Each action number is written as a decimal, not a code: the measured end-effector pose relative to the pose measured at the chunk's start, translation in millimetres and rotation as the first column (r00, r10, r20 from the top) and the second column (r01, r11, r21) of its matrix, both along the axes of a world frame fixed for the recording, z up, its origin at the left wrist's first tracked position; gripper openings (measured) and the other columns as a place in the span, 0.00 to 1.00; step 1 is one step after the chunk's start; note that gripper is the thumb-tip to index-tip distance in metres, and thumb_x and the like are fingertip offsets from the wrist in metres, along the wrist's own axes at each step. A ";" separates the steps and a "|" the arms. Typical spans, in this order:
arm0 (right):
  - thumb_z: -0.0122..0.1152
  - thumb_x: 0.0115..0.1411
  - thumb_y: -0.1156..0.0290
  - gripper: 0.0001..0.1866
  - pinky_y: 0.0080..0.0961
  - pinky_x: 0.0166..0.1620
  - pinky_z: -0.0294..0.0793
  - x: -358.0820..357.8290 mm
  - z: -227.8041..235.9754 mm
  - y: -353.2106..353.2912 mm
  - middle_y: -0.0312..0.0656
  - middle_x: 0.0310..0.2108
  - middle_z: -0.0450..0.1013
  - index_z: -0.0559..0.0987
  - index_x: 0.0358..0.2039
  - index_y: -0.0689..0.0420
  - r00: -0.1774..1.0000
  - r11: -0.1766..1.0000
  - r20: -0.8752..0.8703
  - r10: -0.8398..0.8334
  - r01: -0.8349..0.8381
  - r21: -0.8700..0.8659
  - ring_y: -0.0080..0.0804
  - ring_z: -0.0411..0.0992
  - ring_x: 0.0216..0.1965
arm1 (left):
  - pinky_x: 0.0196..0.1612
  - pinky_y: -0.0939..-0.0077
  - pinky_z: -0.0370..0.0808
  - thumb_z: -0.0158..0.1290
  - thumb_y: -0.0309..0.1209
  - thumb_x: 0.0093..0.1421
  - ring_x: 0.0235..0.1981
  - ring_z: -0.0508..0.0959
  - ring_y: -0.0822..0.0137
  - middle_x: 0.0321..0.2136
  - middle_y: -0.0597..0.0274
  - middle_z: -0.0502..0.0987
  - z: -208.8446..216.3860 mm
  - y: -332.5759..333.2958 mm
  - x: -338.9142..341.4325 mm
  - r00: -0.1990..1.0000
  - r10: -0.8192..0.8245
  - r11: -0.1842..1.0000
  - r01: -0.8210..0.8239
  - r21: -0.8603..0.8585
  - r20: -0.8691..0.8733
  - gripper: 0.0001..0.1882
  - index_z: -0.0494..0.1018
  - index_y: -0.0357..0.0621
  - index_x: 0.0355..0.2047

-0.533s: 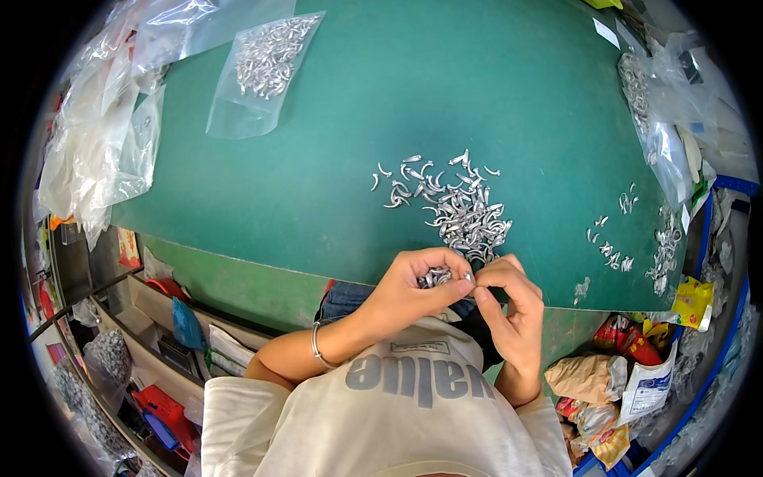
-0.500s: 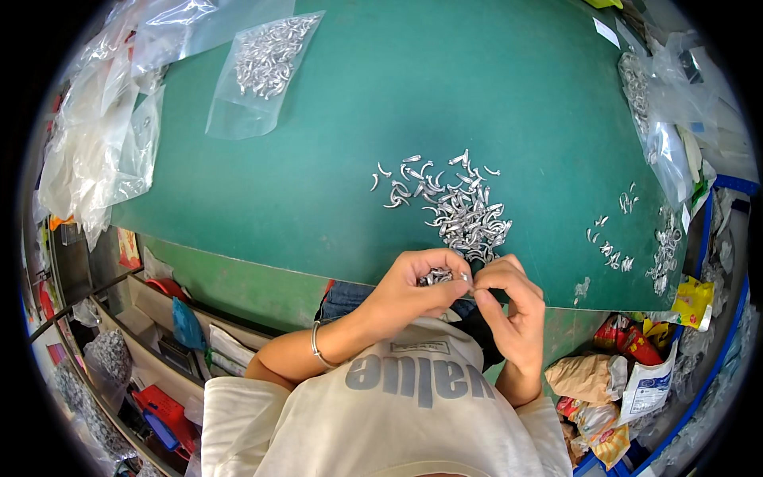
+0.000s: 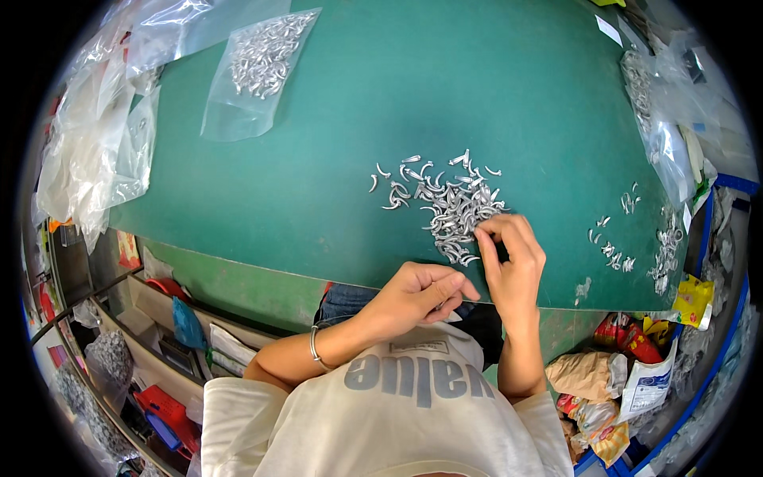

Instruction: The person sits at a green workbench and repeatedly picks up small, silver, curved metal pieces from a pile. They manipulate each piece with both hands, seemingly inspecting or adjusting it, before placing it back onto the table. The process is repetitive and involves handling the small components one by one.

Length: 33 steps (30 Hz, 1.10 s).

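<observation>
A loose pile of small curved silver metal parts (image 3: pixel 457 208) lies on the green table near its front edge. My right hand (image 3: pixel 515 258) reaches to the pile's right side, thumb and fingers pinched at a curved part; the fingertips partly hide it. Just in front of the table edge, my left hand (image 3: pixel 421 294) is curled closed, palm turned inward. Curved metal parts showed inside it half a second ago; now its fingers cover them.
A clear bag of similar parts (image 3: pixel 270 60) lies at the far left, beside crumpled plastic bags (image 3: pixel 87 159). Several small groups of parts (image 3: pixel 666 250) sit at the table's right, near more plastic bags (image 3: pixel 671 151). Packets and paper bags (image 3: pixel 588 374) crowd the lower right.
My right hand has moved away from the left one and up to the pile. My left hand has closed further and lowered slightly, hiding the parts in it.
</observation>
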State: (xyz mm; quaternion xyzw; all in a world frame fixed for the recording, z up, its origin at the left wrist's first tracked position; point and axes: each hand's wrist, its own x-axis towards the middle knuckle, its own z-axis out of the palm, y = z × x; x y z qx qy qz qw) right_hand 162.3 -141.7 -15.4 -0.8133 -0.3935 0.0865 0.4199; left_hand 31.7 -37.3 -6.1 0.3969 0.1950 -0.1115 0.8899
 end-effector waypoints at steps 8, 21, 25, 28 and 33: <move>0.58 0.51 0.84 0.03 0.15 0.27 0.63 5.3 -1.9 -10.4 0.37 0.25 0.72 0.74 0.27 0.64 0.926 0.969 -0.339 -0.167 0.218 0.117 0.20 0.63 0.23 | 0.18 0.86 0.53 0.40 0.30 0.65 0.17 0.57 0.82 0.17 0.72 0.60 5.0 -5.9 3.7 0.984 0.163 0.985 -0.166 -0.039 -0.065 0.18 0.62 0.38 0.54; 0.59 0.47 0.89 0.09 0.17 0.32 0.64 -14.9 27.0 -18.2 0.43 0.31 0.73 0.77 0.30 0.67 0.735 0.955 -0.658 0.160 0.053 0.292 0.24 0.66 0.30 | 0.24 0.88 0.60 0.56 0.22 0.53 0.22 0.62 0.83 0.18 0.75 0.65 0.6 2.4 7.6 0.938 0.322 0.896 -0.346 0.279 0.130 0.09 0.75 0.37 0.36; 0.59 0.46 0.89 0.09 0.17 0.32 0.64 -17.4 29.1 -17.6 0.44 0.30 0.73 0.77 0.30 0.67 0.748 0.955 -0.646 0.153 0.058 0.292 0.25 0.66 0.30 | 0.24 0.88 0.59 0.56 0.22 0.53 0.22 0.61 0.84 0.18 0.75 0.65 7.5 3.0 6.8 0.943 0.321 0.886 -0.331 0.324 0.087 0.05 0.76 0.36 0.32; 0.59 0.47 0.89 0.09 0.17 0.32 0.64 -17.8 28.5 -19.1 0.44 0.31 0.73 0.77 0.30 0.67 0.734 0.953 -0.661 0.157 0.062 0.295 0.25 0.67 0.30 | 0.24 0.88 0.59 0.56 0.23 0.53 0.22 0.61 0.84 0.19 0.74 0.67 9.4 3.8 6.5 0.946 0.313 0.890 -0.324 0.320 0.087 0.04 0.76 0.36 0.31; 0.58 0.48 0.90 0.09 0.17 0.33 0.65 -20.3 26.5 -20.5 0.44 0.31 0.73 0.76 0.31 0.67 0.683 0.947 -0.715 0.150 0.109 0.302 0.25 0.67 0.31 | 0.24 0.87 0.60 0.57 0.24 0.54 0.22 0.62 0.84 0.21 0.72 0.71 4.9 1.7 6.6 0.934 0.335 0.893 -0.358 0.274 0.126 0.04 0.76 0.36 0.29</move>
